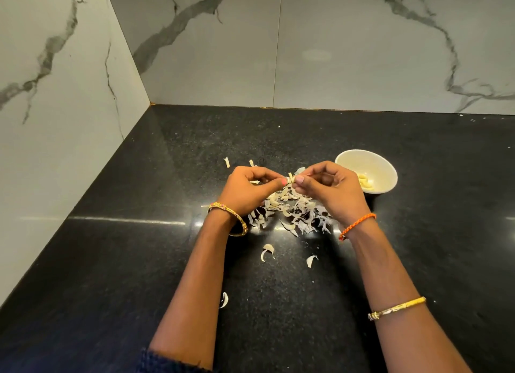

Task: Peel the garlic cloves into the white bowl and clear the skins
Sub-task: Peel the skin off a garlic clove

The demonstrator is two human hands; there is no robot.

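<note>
My left hand [249,190] and my right hand [331,190] meet above the black counter, both pinching one small garlic clove [291,177] between thumbs and fingertips. A flap of papery skin [300,170] sticks up from the clove by my right fingertips. Under the hands lies a pile of garlic skins [292,213], with some cloves mixed in. The white bowl [386,166] stands just right of my right hand and holds several peeled cloves [365,182].
Loose skin pieces lie scattered on the black granite counter [139,261]: two near my forearms [268,251], [310,260], one by my left forearm [223,299], others behind the hands [227,162]. Marble walls close the counter at the back and on the left.
</note>
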